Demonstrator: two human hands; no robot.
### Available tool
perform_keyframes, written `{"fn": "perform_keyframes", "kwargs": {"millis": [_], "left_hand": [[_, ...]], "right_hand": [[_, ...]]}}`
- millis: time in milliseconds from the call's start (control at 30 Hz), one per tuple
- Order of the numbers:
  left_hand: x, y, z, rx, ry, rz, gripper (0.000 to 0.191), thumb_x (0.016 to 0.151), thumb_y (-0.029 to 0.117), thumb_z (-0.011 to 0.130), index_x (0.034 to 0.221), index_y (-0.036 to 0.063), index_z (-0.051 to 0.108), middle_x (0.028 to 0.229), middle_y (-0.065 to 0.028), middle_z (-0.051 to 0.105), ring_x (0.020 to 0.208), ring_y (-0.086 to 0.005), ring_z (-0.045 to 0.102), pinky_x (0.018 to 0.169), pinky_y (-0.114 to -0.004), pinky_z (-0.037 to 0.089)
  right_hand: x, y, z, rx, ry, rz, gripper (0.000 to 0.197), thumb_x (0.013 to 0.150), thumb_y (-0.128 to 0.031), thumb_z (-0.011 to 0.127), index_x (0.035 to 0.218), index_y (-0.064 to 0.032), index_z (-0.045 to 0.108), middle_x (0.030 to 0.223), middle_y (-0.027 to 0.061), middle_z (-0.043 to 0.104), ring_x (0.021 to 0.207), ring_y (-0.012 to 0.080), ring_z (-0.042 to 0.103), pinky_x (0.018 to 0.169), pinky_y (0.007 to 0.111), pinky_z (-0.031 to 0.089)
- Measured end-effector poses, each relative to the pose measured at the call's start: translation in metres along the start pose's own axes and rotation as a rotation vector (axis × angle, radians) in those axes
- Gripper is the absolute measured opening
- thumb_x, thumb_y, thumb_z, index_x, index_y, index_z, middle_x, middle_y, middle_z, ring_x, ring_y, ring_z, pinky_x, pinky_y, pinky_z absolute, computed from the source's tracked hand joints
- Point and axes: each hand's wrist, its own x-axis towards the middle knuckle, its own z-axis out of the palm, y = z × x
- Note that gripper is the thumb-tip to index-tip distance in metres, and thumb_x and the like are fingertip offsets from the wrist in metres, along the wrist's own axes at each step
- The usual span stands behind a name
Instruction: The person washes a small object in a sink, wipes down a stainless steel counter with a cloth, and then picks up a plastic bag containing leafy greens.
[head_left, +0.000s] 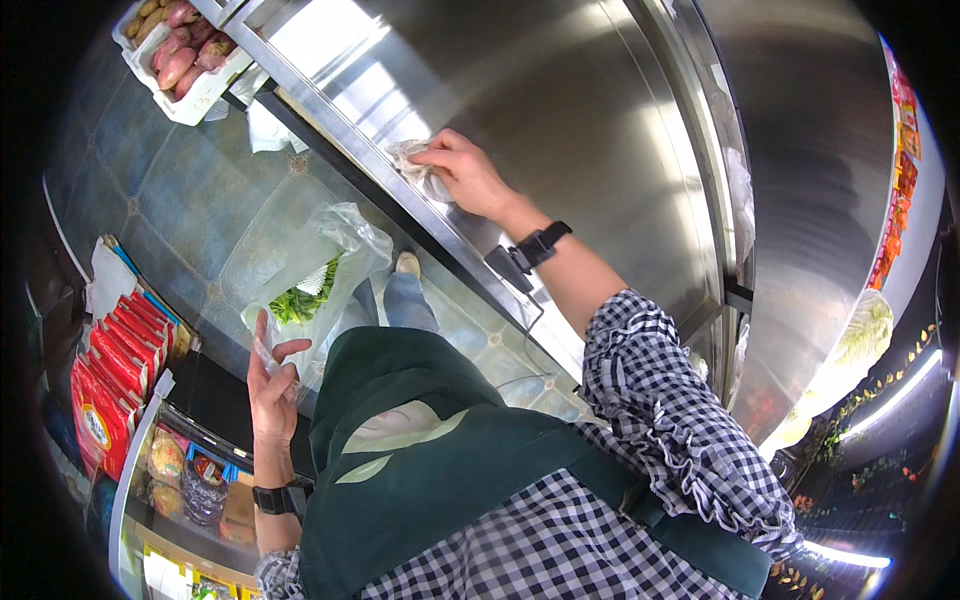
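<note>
My left hand (271, 386) holds the edge of a clear plastic bag (356, 236), with some fingers extended. Leafy greens (304, 296) show inside the bag, partly wrapped in white foam netting (313, 281). My right hand (466, 176) reaches over a stainless steel counter (540, 97) near its raised front rim. A crumpled, whitish, thin wad (424, 169) is pinched in its fingers and touches the steel; I cannot tell whether it is cloth, paper or plastic.
White foam crates (184, 109) of reddish root vegetables stand at the upper left. Red packets (124, 367) line the left side, above a glass-fronted display case (135, 480). At the far right lies a cabbage (862, 337). A cable (532, 322) hangs from my right wrist device.
</note>
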Motion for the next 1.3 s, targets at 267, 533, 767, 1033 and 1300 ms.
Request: {"fn": "perform_keyframes", "kwargs": {"millis": [267, 533, 767, 1033, 1300], "left_hand": [[-0.008, -0.007, 0.0, 0.025, 0.044, -0.026, 0.09, 0.073, 0.011, 0.062, 0.151, 0.0083, 0.018, 0.101, -0.0115, 0.064, 0.056, -0.0017, 0.041, 0.053, -0.013, 0.033], [-0.003, 0.003, 0.011, 0.046, -0.03, 0.002, 0.086, 0.074, 0.003, 0.056, 0.151, 0.0076, 0.018, 0.102, -0.0117, 0.064, 0.054, -0.0014, 0.037, 0.049, -0.014, 0.029], [-0.003, 0.006, 0.018, 0.09, -0.025, 0.018, 0.086, 0.075, 0.004, 0.058, 0.151, 0.0077, 0.018, 0.103, -0.0126, 0.064, 0.054, -0.001, 0.037, 0.05, -0.014, 0.029], [0.0, 0.004, 0.023, 0.083, -0.111, 0.006, 0.088, 0.077, 0.011, 0.064, 0.151, 0.0076, 0.016, 0.104, -0.0141, 0.064, 0.051, -0.001, 0.033, 0.048, -0.014, 0.026], [-0.001, 0.001, 0.021, 0.11, -0.142, -0.002, 0.087, 0.078, 0.01, 0.064, 0.151, 0.0071, 0.017, 0.105, -0.0142, 0.064, 0.05, -0.0009, 0.033, 0.048, -0.014, 0.027]], "right_hand": [[-0.147, 0.053, -0.066, 0.116, 0.448, 0.522, 0.034, 0.085, 0.0, 0.06, 0.118, -0.0084, 0.063, 0.109, 0.0085, 0.059, 0.098, 0.0202, 0.059, 0.08, 0.028, 0.049], [-0.038, -0.026, 0.021, -0.018, 0.192, 0.243, 0.034, 0.079, 0.001, 0.056, 0.113, -0.0078, 0.058, 0.106, 0.0159, 0.056, 0.093, 0.0375, 0.057, 0.08, 0.044, 0.049], [-0.098, -0.006, -0.05, 0.334, 0.231, 0.582, 0.034, 0.083, 0.001, 0.062, 0.116, -0.0064, 0.063, 0.099, 0.0043, 0.06, 0.09, 0.0156, 0.059, 0.079, 0.027, 0.049], [-0.333, 0.088, -0.143, 0.145, 0.687, 1.168, 0.032, 0.085, 0.005, 0.054, 0.116, -0.0012, 0.06, 0.104, 0.0078, 0.062, 0.094, 0.0189, 0.063, 0.079, 0.034, 0.054], [-0.16, -0.023, 0.002, -0.237, 0.205, 0.613, 0.031, 0.077, 0.002, 0.054, 0.107, -0.0073, 0.055, 0.109, 0.0145, 0.052, 0.1, 0.034, 0.055, 0.084, 0.041, 0.048]]}}
